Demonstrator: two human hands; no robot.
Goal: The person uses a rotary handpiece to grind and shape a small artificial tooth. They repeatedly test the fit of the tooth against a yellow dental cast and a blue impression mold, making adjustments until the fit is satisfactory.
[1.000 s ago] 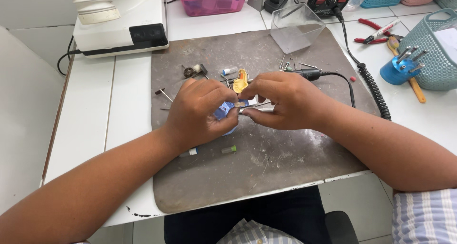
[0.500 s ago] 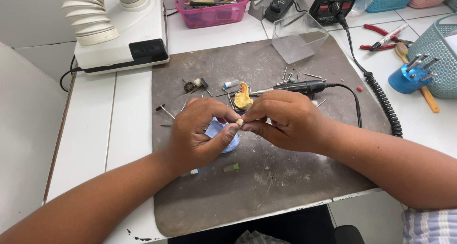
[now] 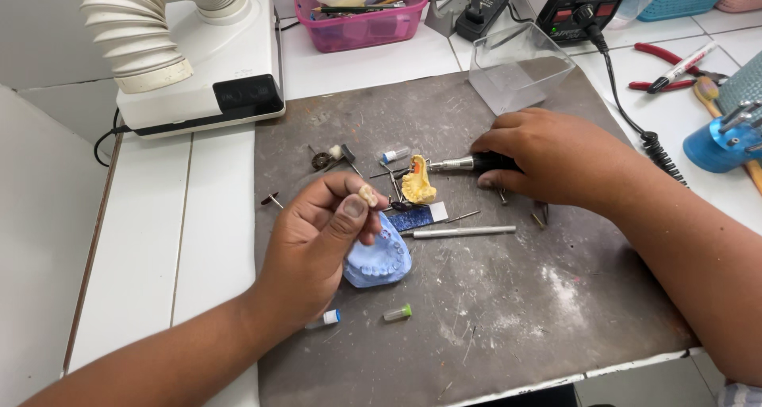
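My left hand (image 3: 321, 244) pinches a small cream tooth-shaped crown (image 3: 367, 194) between thumb and fingers, raised above a blue dental cast (image 3: 381, 258) that lies on the grey mat (image 3: 508, 312). My right hand (image 3: 548, 154) rests on the mat and grips a black and silver rotary handpiece (image 3: 464, 164), its tip pointing left toward a yellow dental cast (image 3: 417, 185). A blue strip of paper (image 3: 417, 217) and a thin metal rod (image 3: 460, 232) lie between the two hands.
Small burs and capped tubes (image 3: 397, 312) are scattered over the mat. A white suction unit (image 3: 214, 65) with ribbed hose stands back left. A clear plastic box (image 3: 520, 65), pink basket (image 3: 357, 18), control box (image 3: 571, 6), red pliers (image 3: 675, 57) and blue holder (image 3: 718, 141) sit behind and right.
The hands, joined over the blue cast before, have parted. My right hand moved right and took the handpiece; my left hand kept the small crown and lifted it.
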